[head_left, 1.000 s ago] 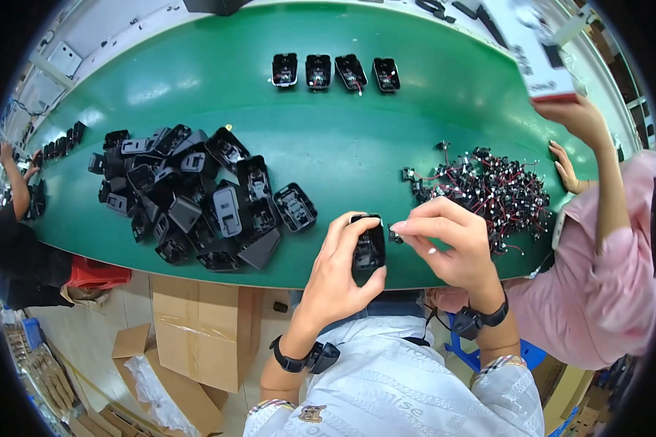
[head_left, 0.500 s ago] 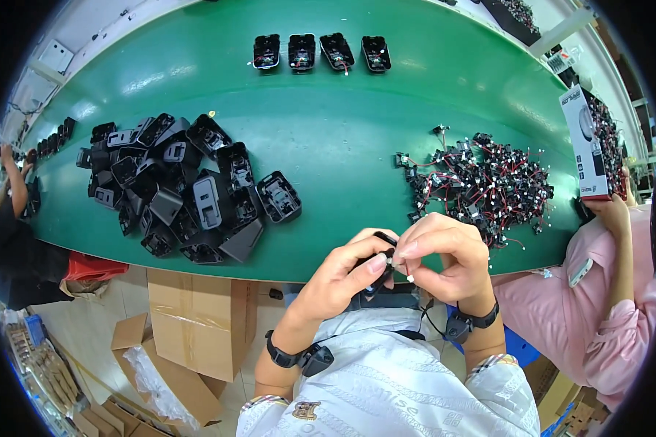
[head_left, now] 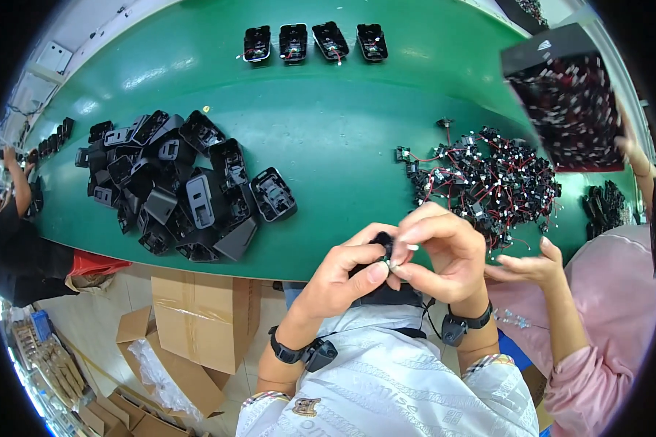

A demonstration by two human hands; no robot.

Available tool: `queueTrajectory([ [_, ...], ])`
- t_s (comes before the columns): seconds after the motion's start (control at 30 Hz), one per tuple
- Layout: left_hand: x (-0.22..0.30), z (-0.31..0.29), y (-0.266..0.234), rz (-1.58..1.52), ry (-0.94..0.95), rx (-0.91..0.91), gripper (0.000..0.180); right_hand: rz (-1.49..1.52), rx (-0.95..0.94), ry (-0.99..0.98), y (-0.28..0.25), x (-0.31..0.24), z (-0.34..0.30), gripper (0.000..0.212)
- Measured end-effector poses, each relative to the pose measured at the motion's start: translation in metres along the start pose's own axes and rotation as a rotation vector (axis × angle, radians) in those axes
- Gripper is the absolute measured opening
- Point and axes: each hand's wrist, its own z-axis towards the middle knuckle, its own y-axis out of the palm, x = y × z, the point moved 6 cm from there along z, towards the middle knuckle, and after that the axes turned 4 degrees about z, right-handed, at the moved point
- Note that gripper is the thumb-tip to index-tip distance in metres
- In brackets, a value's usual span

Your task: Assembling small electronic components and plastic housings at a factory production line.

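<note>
Close above the table's near edge, my left hand (head_left: 342,275) is closed on a small black part (head_left: 381,239), most of it hidden behind the fingers. My right hand (head_left: 448,255) meets it from the right, thumb and forefinger pinched by a small white connector (head_left: 412,247). The fingertips of both hands nearly touch; whatever wire lies between them is too small to make out. Beyond my right hand spreads a heap of small black parts with red wires and white plugs (head_left: 488,182). To the left lies a pile of black plastic housings (head_left: 160,204).
Several open black housings with wires (head_left: 293,44) stand in a row across the green table (head_left: 328,109). At right, a co-worker in pink tilts a box of small parts (head_left: 525,65), one hand (head_left: 536,266) near my right arm. Cardboard boxes (head_left: 204,313) stand below the edge.
The co-worker's box has lifted and tipped over the table at right, and that person's free hand has come near my right arm. My right fingers have shifted slightly at the small part.
</note>
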Motion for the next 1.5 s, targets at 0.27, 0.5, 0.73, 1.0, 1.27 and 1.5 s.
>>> queueTrajectory([
  [0.27, -0.004, -0.002, -0.014, 0.121, -0.213, -0.057, 0.053, -0.185, -0.015, 0.262, -0.008, 0.029, -0.012, 0.021],
  [0.5, 0.0, 0.001, -0.021, 0.175, -0.126, 0.064, 0.05, -0.35, -0.004, -0.01, -0.006, 0.03, -0.004, 0.016],
  [0.73, 0.023, -0.016, -0.026, 0.547, -0.059, 0.064, 0.038, -0.341, 0.132, -0.016, -0.006, 0.023, -0.007, 0.012],
  [1.0, 0.034, -0.018, -0.019, 0.731, 0.143, 0.326, 0.084, -0.454, 0.15, -0.085, 0.002, 0.008, -0.014, 0.018],
  [1.27, 0.051, -0.019, -0.013, 0.927, 0.43, 0.47, 0.089, -0.625, -0.001, -0.234, 0.02, -0.001, -0.014, 0.025],
  [1.5, 0.053, -0.016, -0.009, 0.926, 0.403, 0.429, 0.087, -0.585, 0.013, -0.223, 0.017, 0.005, -0.012, 0.023],
])
